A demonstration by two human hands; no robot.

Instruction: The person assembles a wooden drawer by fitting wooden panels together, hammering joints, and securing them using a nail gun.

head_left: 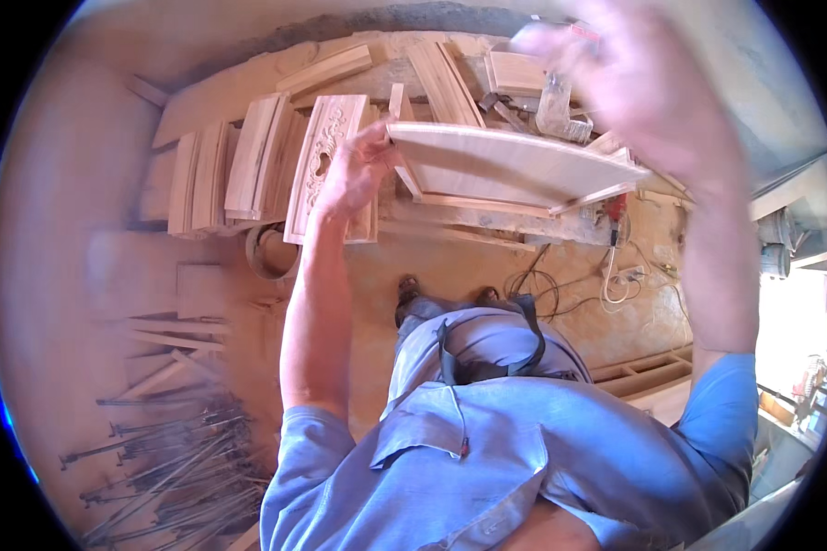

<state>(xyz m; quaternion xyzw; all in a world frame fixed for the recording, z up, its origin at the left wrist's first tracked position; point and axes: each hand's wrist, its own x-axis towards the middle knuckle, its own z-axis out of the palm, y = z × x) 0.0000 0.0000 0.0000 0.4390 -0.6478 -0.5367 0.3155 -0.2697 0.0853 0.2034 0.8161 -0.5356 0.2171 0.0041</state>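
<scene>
My left hand (358,165) grips the left corner of a pale framed wooden panel (515,165), its fingers wrapped round the edge. The panel is tilted, with a raised frame along its sides. My right hand (606,69) is raised at the upper right, above the panel's right end. Motion smears its fingers, and I cannot tell whether it holds anything. Something small and red shows beside it. Just below that hand stands a clear plastic bottle (553,106). Beside my left hand leans a carved wooden panel (326,147) with a scroll pattern.
Several wooden boards (257,156) lean in a row at the left. A hammer (496,101) lies among boards on the bench. Cables (533,289) and a red power tool (616,207) are at the right. Metal clamps (184,459) are piled on the floor at the lower left.
</scene>
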